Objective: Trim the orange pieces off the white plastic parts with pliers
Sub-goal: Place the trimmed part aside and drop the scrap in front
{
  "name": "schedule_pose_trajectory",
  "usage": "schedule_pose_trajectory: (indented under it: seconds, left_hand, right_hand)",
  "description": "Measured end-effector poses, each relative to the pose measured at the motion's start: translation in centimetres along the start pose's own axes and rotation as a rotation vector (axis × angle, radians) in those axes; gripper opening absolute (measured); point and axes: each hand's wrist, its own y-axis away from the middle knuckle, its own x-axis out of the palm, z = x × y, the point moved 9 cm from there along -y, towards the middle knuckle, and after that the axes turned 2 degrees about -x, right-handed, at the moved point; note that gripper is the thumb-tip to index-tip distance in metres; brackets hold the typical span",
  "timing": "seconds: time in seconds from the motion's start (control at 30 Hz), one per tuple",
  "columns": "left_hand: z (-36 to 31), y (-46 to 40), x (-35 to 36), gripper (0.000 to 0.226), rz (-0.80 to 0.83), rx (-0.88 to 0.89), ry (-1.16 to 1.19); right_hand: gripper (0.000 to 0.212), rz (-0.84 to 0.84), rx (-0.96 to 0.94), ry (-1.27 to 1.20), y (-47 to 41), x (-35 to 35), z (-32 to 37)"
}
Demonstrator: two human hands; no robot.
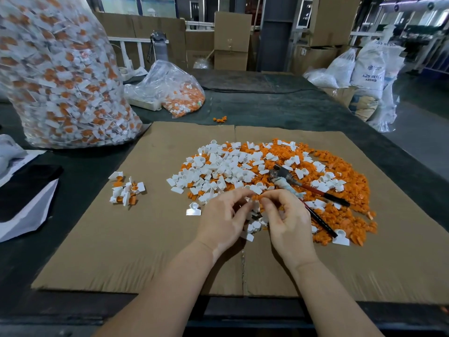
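My left hand [224, 216] and my right hand [285, 218] meet over the near edge of a big pile of white parts and orange pieces [274, 176]. Between their fingertips they pinch one small white and orange part [255, 201]. The pliers [303, 190], with red and black handles, lie loose on the pile just right of my right hand; neither hand touches them. A small heap of white parts with orange still attached [126, 189] sits to the left on the cardboard sheet [121, 239]. One single white part [193, 209] lies beside my left hand.
A tall clear bag full of white and orange parts [65, 76] stands at the back left. A smaller bag [178, 90] lies behind the cardboard. A black and white bundle [26, 193] is at the left edge. Sacks and boxes stand beyond the dark table [279, 105].
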Motion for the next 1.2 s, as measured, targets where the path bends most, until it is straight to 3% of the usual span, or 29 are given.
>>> schedule_pose_trajectory:
  seconds: [0.13,0.4,0.93,1.2]
  left_hand:
    - [-1.2,0.4,-0.3,0.018,-0.021,0.078,-0.012]
    - [-1.8,0.5,-0.6,0.019,-0.054,0.130,-0.028]
    - [1.0,-0.2,-0.7,0.021,-0.051,-0.136,0.308]
    - [0.6,-0.2,-0.9,0.025,-0.048,-0.111,0.295]
  right_hand:
    - [0.010,0.029,0.124,-0.054,0.1,0.3,-1.4]
    - [0.009,0.050,0.154,-0.039,0.0,0.5,-1.6]
    - [0.004,0.044,0.095,0.005,-0.1,0.6,-1.0]
    - [0.006,0.045,0.098,-0.006,-0.1,0.5,-1.0]
